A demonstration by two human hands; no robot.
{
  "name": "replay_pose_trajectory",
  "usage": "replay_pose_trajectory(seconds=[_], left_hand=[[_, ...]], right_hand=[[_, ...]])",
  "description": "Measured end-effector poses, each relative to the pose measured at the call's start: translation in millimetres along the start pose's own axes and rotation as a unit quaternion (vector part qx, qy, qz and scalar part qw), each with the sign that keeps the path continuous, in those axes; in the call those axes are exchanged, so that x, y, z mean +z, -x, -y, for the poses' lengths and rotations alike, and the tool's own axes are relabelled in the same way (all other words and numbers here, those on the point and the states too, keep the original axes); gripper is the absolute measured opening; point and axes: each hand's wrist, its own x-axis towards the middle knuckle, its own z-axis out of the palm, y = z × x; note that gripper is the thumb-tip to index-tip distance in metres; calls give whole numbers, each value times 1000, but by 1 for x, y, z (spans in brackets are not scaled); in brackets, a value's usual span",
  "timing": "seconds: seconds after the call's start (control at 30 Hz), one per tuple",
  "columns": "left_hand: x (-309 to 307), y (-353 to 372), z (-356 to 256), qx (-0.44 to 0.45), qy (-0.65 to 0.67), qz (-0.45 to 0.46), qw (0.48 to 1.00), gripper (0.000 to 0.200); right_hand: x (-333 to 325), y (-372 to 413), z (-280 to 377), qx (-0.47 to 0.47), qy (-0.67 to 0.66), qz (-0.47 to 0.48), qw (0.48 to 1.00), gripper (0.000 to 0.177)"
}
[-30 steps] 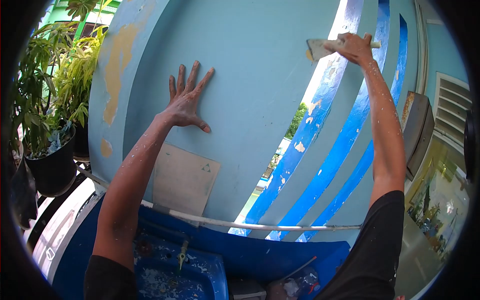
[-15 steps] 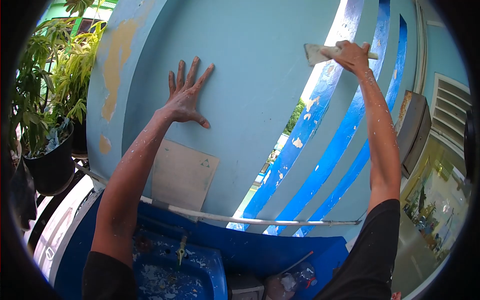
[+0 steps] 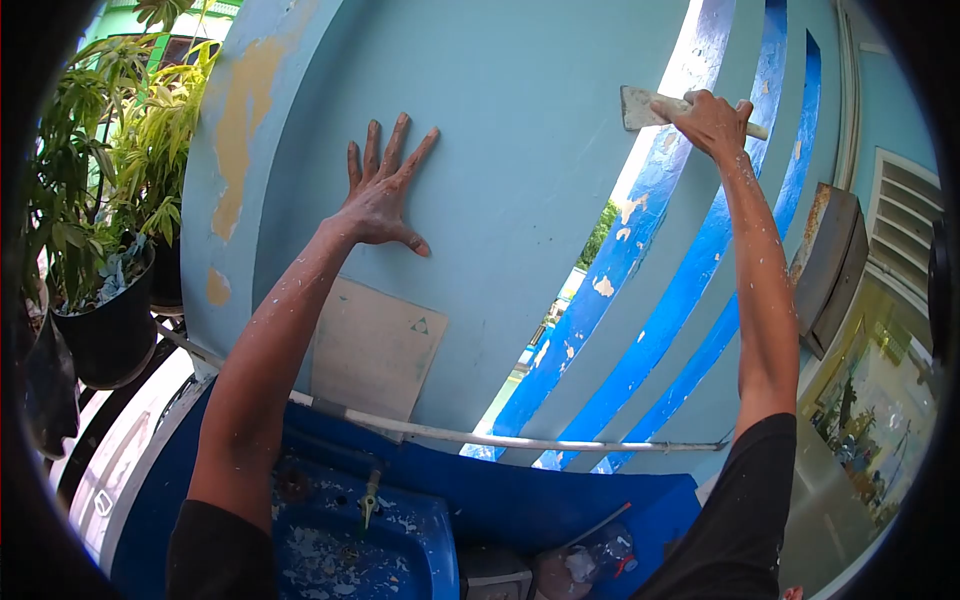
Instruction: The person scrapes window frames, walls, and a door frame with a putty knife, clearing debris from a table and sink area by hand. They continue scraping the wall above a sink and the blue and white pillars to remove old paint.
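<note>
My left hand [image 3: 378,208] is spread against the light blue wall [image 3: 500,200], fingers apart and pointing up. In my right hand [image 3: 712,125] is a scraper [image 3: 645,108] with a broad, whitish blade turned to the left; its pale handle sticks out past my fist. The blade is at the wall's edge by the tall slots, whose bright blue inner sides [image 3: 630,232] have patches of peeled paint. Small pale flakes dot both my forearms.
Below is a blue sink [image 3: 350,550] strewn with paint flakes, with a tap [image 3: 369,498] above it. A pale pipe [image 3: 520,441] crosses the wall. A plastic bottle [image 3: 610,550] lies lower right. Potted plants [image 3: 110,330] stand left; a rusty-edged box [image 3: 828,270] is at right.
The scraper's blade has tilted slightly, and my right hand has shifted a little down relative to the wall. My left hand stays in place; the whole view has moved slightly.
</note>
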Motion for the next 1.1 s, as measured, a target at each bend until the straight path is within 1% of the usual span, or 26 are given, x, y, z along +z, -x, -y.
replay_pose_trajectory(seconds=[0.1,0.13,0.27,0.37,0.4,0.47,0.5,0.53,0.63,0.67,0.7,0.77,0.8,0.83,0.87,0.97,1.03,1.07,1.1], left_hand=[[1,0,-1,-6,-10,1,1000,177],[1,-1,0,-4,-10,1,1000,177],[-3,2,-3,-9,7,7,1000,174],[-4,1,-5,-5,4,13,1000,172],[-4,1,-3,-8,3,11,1000,172],[-3,4,-1,-5,6,4,1000,172],[-2,2,-1,1,7,-1,1000,172],[-1,0,0,3,7,-4,1000,173],[1,-1,4,8,4,-3,1000,177],[2,-1,5,8,5,-3,1000,177],[3,-1,4,8,7,-2,1000,177],[-3,1,0,3,14,0,1000,172],[-5,3,-1,2,18,3,1000,170],[-6,3,-1,2,19,3,1000,170],[-5,3,0,2,21,3,1000,170],[-5,2,1,9,21,2,1000,171],[-3,1,1,13,18,2,1000,170],[-2,0,1,16,15,1,1000,170],[-2,0,3,18,9,-1,1000,169]], right_hand=[[-12,1,-5,14,21,13,1000,70],[-14,2,-6,40,22,22,999,71],[11,10,14,-71,26,-51,996,72],[-24,6,8,28,30,41,998,75],[-24,6,6,48,15,53,997,74],[7,8,13,-16,32,-34,999,74],[10,13,17,-45,41,-77,995,73],[8,14,16,-47,24,-58,997,73],[-2,10,7,43,16,22,999,73],[3,13,12,66,19,19,997,69],[5,19,17,-9,24,4,1000,67],[6,47,32,-150,33,-19,988,64],[-8,65,46,-183,78,21,980,60],[-7,83,48,-217,90,16,972,62],[-18,110,56,-197,82,67,975,68],[1,221,48,-241,105,69,962,72],[0,330,50,-257,73,178,947,78],[-8,383,56,-236,49,340,909,77],[-8,444,53,-215,-29,430,876,83]])
